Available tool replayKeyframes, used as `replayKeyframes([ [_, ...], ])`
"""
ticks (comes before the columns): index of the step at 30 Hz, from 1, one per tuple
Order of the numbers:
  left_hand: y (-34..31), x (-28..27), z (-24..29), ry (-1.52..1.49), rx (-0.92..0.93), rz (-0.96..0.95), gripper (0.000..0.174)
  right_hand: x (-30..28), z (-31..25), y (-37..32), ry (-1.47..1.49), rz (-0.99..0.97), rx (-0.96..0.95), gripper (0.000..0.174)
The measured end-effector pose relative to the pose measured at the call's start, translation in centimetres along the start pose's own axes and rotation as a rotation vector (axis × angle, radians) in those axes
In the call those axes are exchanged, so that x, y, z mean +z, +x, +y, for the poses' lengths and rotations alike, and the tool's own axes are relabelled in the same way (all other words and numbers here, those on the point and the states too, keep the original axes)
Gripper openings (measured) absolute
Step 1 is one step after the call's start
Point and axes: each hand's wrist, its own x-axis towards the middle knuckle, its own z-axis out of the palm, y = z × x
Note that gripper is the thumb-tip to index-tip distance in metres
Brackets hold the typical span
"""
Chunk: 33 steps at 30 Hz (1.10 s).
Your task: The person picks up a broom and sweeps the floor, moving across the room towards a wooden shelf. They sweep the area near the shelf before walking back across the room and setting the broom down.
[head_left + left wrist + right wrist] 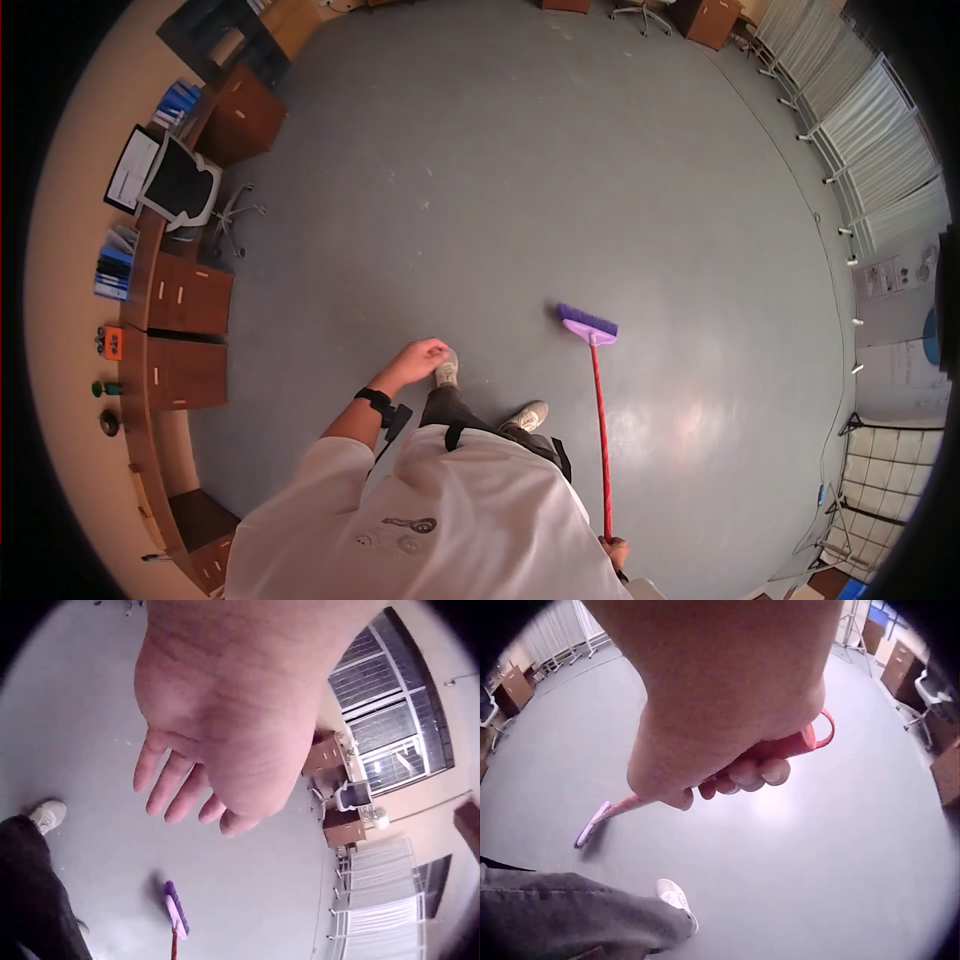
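My right hand [616,551] grips a broom by the top end of its red handle [602,430]. In the right wrist view, fingers [746,774] curl round the handle, and a red hanging loop [826,729] sticks out past the hand. The broom's pink-purple head [588,328] with dark purple bristles is out in front on the grey floor, right of the feet. My left hand [418,360] is held out ahead of the body, holding nothing. Its fingers [174,780] hang loose and slightly spread in the left wrist view.
Grey floor [480,200] spreads ahead, with small pale marks [425,204]. Along the left wall stand brown desks [190,295] and an office chair [185,190]. White curtain screens [870,140] line the right side, where a thin cable [800,180] runs along the floor.
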Motion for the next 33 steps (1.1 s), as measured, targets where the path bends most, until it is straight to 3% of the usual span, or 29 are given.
replayKeyframes([
  [3, 0.0, -0.6, -1.8, -0.083, 0.043, -0.053, 0.023, 0.6, -1.2, 5.0, -0.054, 0.122, -0.131, 0.033],
  [5, -1.1, -1.1, -5.0, -0.110, 0.062, -0.051, 0.022, 0.0, -6.4, 8.8, 0.132, 0.022, -0.084, 0.034],
  [8, -5.4, -4.5, -11.9, -0.037, -0.070, -0.005, 0.024, 0.1, -17.7, 15.2, 0.218, -0.045, -0.292, 0.042],
  [10, -8.8, -7.2, -18.8, 0.049, -0.217, 0.019, 0.025, -0.7, -30.6, 14.5, 0.382, -0.060, -0.316, 0.044],
  [12, -13.2, -9.6, -25.0, 0.055, -0.374, 0.076, 0.024, 1.5, -39.4, 18.3, 0.643, -0.288, -0.373, 0.045],
  [13, -15.0, -10.6, -26.7, 0.032, -0.448, 0.118, 0.022, 2.4, -44.5, 18.6, 0.597, -0.283, -0.337, 0.043],
  [15, -18.1, -12.9, -26.6, -0.132, -0.563, 0.166, 0.020, 5.6, -52.2, 19.9, 0.523, -0.250, -0.419, 0.032],
  [17, -20.0, -15.1, -26.3, -0.281, -0.674, 0.209, 0.018, 8.9, -59.0, 18.0, 0.503, -0.263, -0.100, 0.030],
  [18, -20.6, -15.6, -26.2, -0.336, -0.698, 0.230, 0.017, 9.5, -60.9, 15.1, 0.542, -0.288, -0.141, 0.031],
  [19, -21.0, -16.2, -26.2, -0.390, -0.717, 0.248, 0.016, 10.4, -62.2, 12.8, 0.421, -0.276, -0.147, 0.034],
  [21, -20.8, -17.0, -27.5, -0.407, -0.754, 0.207, 0.018, 14.7, -61.5, 13.1, -0.133, -0.175, -0.417, 0.039],
  [23, -19.6, -17.4, -27.9, -0.427, -0.663, 0.162, 0.020, 17.3, -59.4, 13.0, -0.866, 0.031, -0.975, 0.032],
  [24, -18.7, -17.5, -27.6, -0.429, -0.655, 0.147, 0.020, 17.3, -58.9, 11.2, -0.305, -0.199, -0.634, 0.031],
  [25, -17.7, -17.8, -26.7, -0.394, -0.656, 0.148, 0.021, 21.1, -57.1, 15.1, -0.706, -0.038, -0.848, 0.029],
  [26, -16.7, -18.0, -26.1, -0.357, -0.654, 0.150, 0.022, 16.4, -59.2, 7.7, -0.375, -0.109, -0.570, 0.032],
  [27, -15.8, -18.1, -25.9, -0.354, -0.643, 0.138, 0.022, 16.7, -59.1, 6.4, -0.463, -0.092, -0.582, 0.038],
  [29, -14.1, -18.3, -26.0, -0.338, -0.539, 0.114, 0.021, 17.7, -57.7, 5.0, -0.546, -0.092, -0.634, 0.035],
  [33, -11.8, -19.0, -25.3, -0.345, -0.429, 0.059, 0.020, 15.5, -53.2, 1.9, -0.589, -0.047, -0.565, 0.030],
])
